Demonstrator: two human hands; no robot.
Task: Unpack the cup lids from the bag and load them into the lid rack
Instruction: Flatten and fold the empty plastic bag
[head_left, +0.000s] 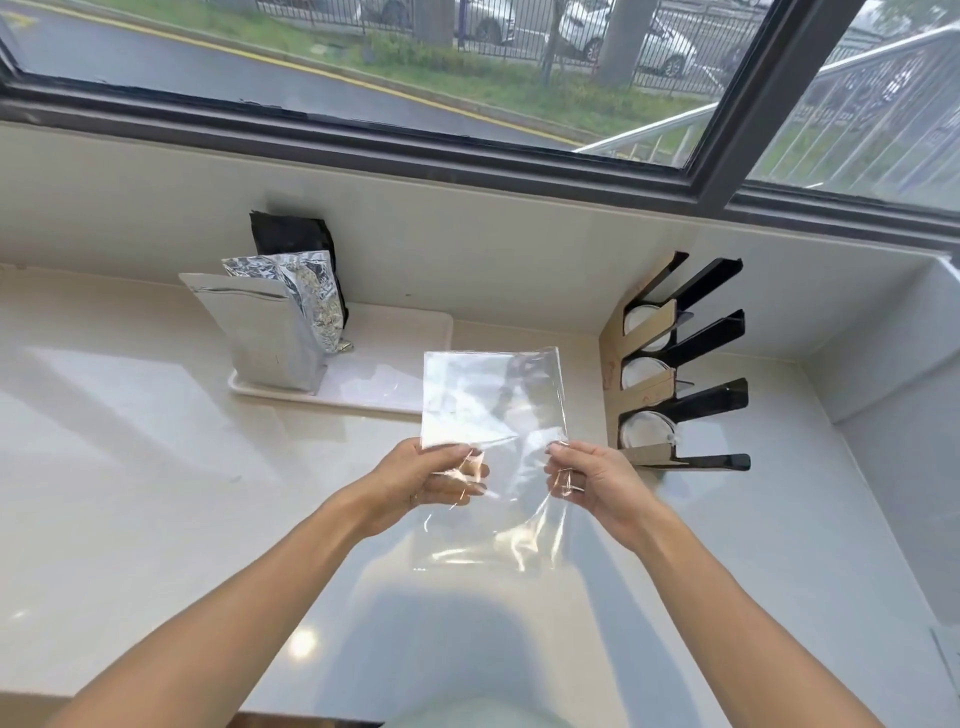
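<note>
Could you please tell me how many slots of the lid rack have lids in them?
3. The lid rack shows lids in its top slot, middle slot and bottom slot; stacked lids behind may be hidden.

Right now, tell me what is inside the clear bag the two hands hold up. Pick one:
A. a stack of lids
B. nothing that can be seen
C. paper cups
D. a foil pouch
B: the clear bag, pinched by the left hand and right hand, hangs flat and see-through, while lids sit in the rack.

no readable text, labels or numbers on any surface, faint reddish marks on the cardboard rack illegible
</note>
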